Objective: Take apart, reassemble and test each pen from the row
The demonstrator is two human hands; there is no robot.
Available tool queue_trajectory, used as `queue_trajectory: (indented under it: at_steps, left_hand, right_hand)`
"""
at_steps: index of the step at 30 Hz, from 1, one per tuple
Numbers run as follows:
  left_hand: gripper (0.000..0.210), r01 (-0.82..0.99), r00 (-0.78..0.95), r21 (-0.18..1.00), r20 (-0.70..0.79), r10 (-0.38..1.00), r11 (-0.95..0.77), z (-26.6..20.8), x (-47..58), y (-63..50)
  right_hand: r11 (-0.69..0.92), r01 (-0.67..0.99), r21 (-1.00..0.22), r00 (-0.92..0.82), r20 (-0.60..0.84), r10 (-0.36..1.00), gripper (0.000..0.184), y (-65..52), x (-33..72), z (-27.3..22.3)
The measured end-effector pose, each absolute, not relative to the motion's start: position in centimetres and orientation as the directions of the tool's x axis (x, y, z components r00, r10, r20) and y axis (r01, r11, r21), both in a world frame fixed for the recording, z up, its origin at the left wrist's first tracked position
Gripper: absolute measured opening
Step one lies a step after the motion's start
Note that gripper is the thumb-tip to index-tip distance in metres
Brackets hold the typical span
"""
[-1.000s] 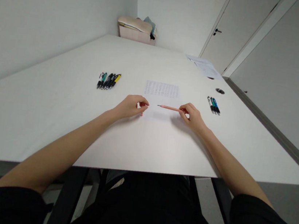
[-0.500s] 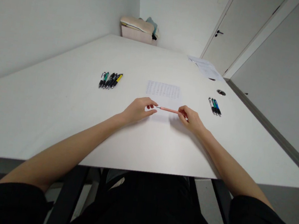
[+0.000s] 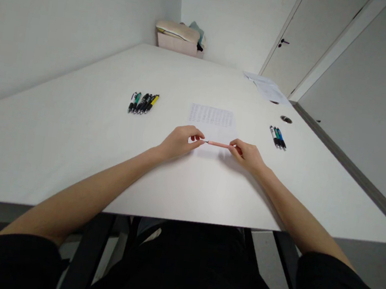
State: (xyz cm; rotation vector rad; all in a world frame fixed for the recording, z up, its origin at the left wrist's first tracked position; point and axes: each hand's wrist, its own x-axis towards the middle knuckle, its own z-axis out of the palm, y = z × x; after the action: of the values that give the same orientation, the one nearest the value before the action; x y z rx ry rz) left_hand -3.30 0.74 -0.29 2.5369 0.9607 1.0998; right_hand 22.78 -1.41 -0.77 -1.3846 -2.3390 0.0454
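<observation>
My right hand pinches one end of a slim pink pen, which lies roughly level above a printed sheet. The pen's thin dark tip points left, toward my left hand. There the thumb is right by the tip, and a small gap shows between thumb and index finger. Whether the thumb touches the tip is too small to tell. Both forearms come in over the front edge of the white table.
Several pens lie side by side at the left. Another row of pens lies at the right, near a round table hole. Loose papers are at the far right edge. A box with cloths stands behind the table.
My left thumb has come up closer to the index finger and to the pen's tip. The pen has dipped slightly at its tip end; my right hand still holds it.
</observation>
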Motion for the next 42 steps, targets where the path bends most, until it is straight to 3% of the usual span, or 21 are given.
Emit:
queue_trajectory:
  at_steps: [20,30,42]
  left_hand:
    - [0.011,0.52,0.45,0.468,0.562,0.695,-0.715,0.0,-3.5,0.7]
    - [0.012,0.485,0.396,0.584,0.518,0.758,-0.652,0.5,-3.5,0.7]
    - [0.016,0.481,0.358,0.623,0.504,0.786,-0.618,0.9,-3.7,0.5]
  right_hand:
    - [0.482,0.845,-0.233,-0.395,0.336,0.855,0.029,-1.3,23.1,-0.5]
    - [0.503,0.83,-0.242,-0.406,0.355,0.842,0.029,-1.3,23.6,-0.6]
    - [0.503,0.828,-0.249,-0.402,0.363,0.841,0.029,-1.3,24.0,-0.6]
